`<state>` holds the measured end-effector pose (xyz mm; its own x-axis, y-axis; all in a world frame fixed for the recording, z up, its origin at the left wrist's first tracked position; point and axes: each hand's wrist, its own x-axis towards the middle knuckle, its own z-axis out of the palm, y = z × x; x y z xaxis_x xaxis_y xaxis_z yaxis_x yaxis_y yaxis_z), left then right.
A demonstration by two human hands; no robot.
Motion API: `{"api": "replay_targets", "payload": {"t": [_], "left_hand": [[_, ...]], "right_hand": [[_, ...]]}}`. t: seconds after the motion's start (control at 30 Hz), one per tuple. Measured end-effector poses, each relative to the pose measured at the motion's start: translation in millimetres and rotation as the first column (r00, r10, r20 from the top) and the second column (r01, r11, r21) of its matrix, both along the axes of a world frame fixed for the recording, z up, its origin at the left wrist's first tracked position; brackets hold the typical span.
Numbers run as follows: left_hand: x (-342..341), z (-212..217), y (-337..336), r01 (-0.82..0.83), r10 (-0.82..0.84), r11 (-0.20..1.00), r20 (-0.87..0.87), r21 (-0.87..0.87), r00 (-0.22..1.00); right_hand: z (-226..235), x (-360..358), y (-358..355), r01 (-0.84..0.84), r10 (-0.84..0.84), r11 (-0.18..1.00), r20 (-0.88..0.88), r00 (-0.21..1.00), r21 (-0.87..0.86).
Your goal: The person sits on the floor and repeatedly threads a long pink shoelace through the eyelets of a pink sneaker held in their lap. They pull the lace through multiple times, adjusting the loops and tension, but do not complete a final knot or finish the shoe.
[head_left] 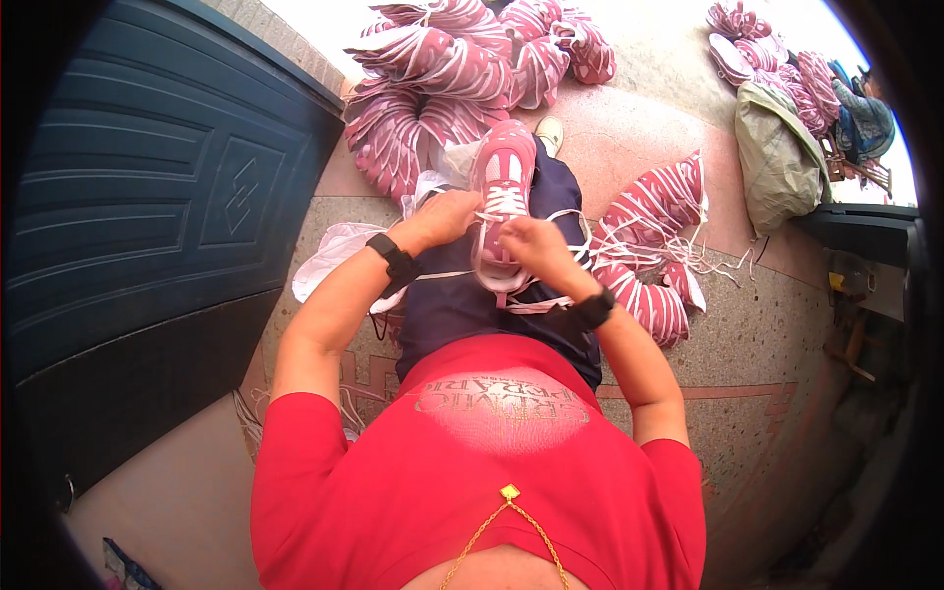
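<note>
A pink and white sneaker [506, 155] lies on my lap, its toe pointing away from me and its heel toward my belly. White shoelaces [507, 200] cross its front, and loose lengths trail to the right over my dark trousers. At the left edge of the shoe's opening, my left hand [444, 218] has its fingers closed in a pinch on the lace. My right hand [536, 251] is over the opening from the right, fingers bent together on the lace; their tips are partly hidden.
Big bundles of pink shoe uppers [433, 108] are piled ahead. A smaller fanned stack [649, 226] with white laces lies on the floor at my right. White-lined pieces [334, 258] sit at my left, beside a dark blue door [157, 187]. A pale green sack [782, 157] stands at far right.
</note>
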<state>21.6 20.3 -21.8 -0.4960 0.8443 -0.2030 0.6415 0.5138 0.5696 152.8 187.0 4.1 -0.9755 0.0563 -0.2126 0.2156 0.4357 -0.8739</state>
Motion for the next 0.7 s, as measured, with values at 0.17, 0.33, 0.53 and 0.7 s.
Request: {"api": "replay_targets", "payload": {"t": [0.17,0.33,0.53,0.7], "left_hand": [[4.8,10.6,-12.7,-0.055,0.000,0.982,-0.298,-0.178,0.955],[23.6,16.0,-17.4,-0.282,0.260,0.959,-0.299,-0.033,0.918],[24.7,15.3,-11.2,-0.469,0.448,0.883,-0.276,-0.009,0.850],[29.5,22.6,17.2,-0.326,0.309,0.938,-0.143,-0.119,0.940]], "right_hand": [[-45.7,-9.2,-36.0,0.024,0.111,0.803,-0.189,0.976,0.596],[-44.5,-19.0,-44.5,-0.069,0.296,0.657,-0.173,0.939,0.750],[87.2,-29.6,27.4,0.014,0.114,0.654,0.117,0.987,-0.756],[250.8,-7.9,105.9,-0.537,-0.199,0.118,-0.550,0.811,-0.835]]}}
